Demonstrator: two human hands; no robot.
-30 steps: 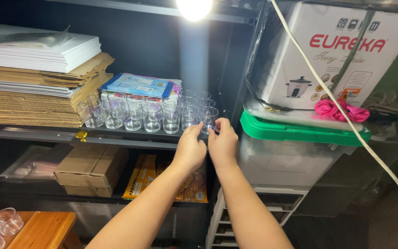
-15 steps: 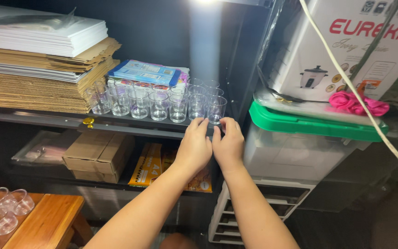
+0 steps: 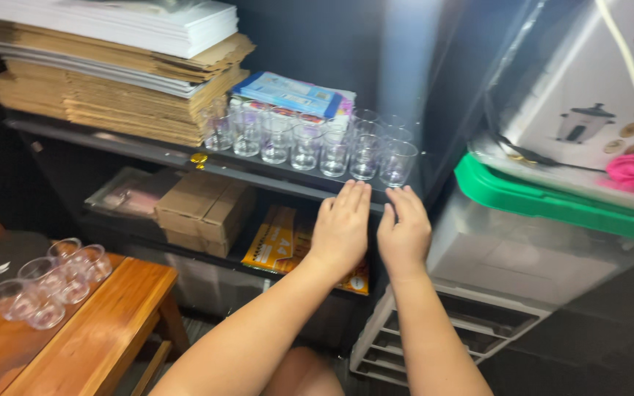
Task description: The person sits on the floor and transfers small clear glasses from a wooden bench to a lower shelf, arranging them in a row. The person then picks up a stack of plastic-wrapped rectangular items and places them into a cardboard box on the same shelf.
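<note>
Grip: both hands flat, empty | fingertips at shelf edge | glasses just beyond

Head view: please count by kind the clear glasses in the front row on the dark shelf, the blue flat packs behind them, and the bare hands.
Clear glass tumblers in the front row: 7
Blue flat pack: 1
Left hand and right hand: 2
Total: 10

Two bare forearms, no sleeves in view. Left hand and right hand bare too: no gloves, rings, watch or wristband visible.
</note>
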